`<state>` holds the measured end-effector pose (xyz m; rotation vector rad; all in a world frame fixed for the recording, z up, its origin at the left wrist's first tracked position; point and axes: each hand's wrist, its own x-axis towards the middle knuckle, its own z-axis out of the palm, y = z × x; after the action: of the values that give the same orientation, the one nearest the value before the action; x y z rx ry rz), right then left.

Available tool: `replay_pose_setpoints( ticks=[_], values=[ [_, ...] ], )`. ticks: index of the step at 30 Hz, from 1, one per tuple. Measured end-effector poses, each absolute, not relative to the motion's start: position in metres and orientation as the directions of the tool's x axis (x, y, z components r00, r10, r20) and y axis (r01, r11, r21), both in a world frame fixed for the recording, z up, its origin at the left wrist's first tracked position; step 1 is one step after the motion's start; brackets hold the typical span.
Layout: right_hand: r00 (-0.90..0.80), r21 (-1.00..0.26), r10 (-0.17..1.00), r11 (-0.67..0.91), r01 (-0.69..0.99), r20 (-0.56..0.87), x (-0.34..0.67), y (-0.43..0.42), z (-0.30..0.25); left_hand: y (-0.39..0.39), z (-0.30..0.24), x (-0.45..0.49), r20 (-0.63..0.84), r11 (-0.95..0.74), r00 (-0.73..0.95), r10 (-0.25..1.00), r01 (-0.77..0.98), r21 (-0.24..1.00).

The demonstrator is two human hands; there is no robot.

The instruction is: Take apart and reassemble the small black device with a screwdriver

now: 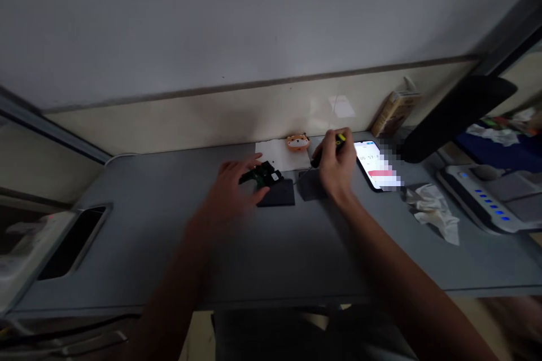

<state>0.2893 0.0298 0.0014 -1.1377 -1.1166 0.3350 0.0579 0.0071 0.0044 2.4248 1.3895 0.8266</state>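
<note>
My left hand (pixel 231 183) has its thumb and fingers around the edges of a small green circuit board (pixel 265 174) with black parts and a white label. Beneath the board, a dark flat rectangular panel (pixel 282 196) lies on the desk. My right hand (pixel 339 163) is closed round the black and yellow handle of a screwdriver (pixel 317 158), whose thin shaft slants down to the left, its tip close to the board and panel. A second dark flat piece (pixel 311 187) lies under the screwdriver, partly hidden by my right hand.
Behind my hands, an orange animal-faced case (pixel 297 142) sits on white paper (pixel 271 151). A lit phone (pixel 375 164) and crumpled tissue (pixel 434 211) lie to the right, beside a power strip (pixel 486 197). Another phone (pixel 74 242) is at the left, a carton (pixel 393 113) at the back right.
</note>
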Motion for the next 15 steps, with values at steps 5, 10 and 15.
replay_pose_setpoints(
  ticks=[5,10,15],
  values=[
    [0.187,-0.813,0.821,0.451,0.368,0.54,0.274,0.021,-0.006,-0.034,-0.004,0.068,0.291,-0.636,0.569,0.769,0.635,0.438],
    [0.057,-0.795,0.842,0.482,0.368,0.537,0.267,0.018,-0.013,-0.068,-0.03,0.077,0.183,-0.684,0.676,0.714,0.617,0.388],
    [0.068,-0.808,0.844,0.481,0.341,0.532,0.267,0.019,-0.016,-0.069,-0.031,0.077,0.22,-0.706,0.676,0.703,0.626,0.331]
  ],
)
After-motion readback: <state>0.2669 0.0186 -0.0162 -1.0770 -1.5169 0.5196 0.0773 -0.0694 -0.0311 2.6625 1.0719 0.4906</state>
